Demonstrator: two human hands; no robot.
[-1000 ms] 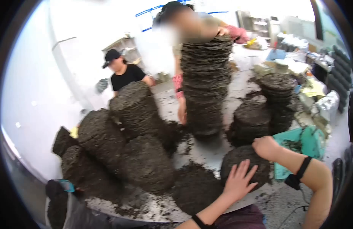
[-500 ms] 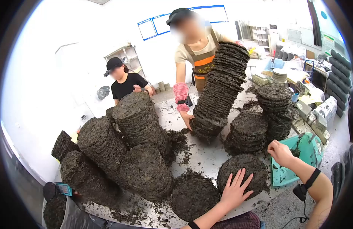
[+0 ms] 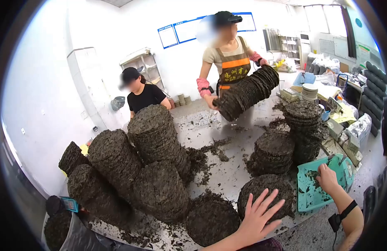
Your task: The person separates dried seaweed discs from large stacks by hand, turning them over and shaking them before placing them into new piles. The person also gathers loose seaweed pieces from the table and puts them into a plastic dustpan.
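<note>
My left hand (image 3: 260,215) is open, fingers spread over the near side of a stack of round, dark, seaweed-like cakes (image 3: 266,186). Beside it, nearer the table's front edge, stands another stack of dark cakes (image 3: 212,219). Over at the right, my right hand (image 3: 327,178) reaches into a teal plastic basket (image 3: 304,201) with its fingers bent together at the dark flakes (image 3: 312,175) inside. What those fingers hold, if anything, is too small to tell.
Several tall cake stacks (image 3: 160,190) crowd the table's left side; two more (image 3: 275,150) stand behind the basket. Across the white table (image 3: 227,175), strewn with crumbs, a person in an apron (image 3: 233,69) carries a long cake stack (image 3: 248,94). Another person (image 3: 145,98) stands at the left.
My right hand has moved from above the basket's left rim into the basket. My left hand shifted slightly nearer me. The person opposite has tipped the carried stack flatter and moved it away.
</note>
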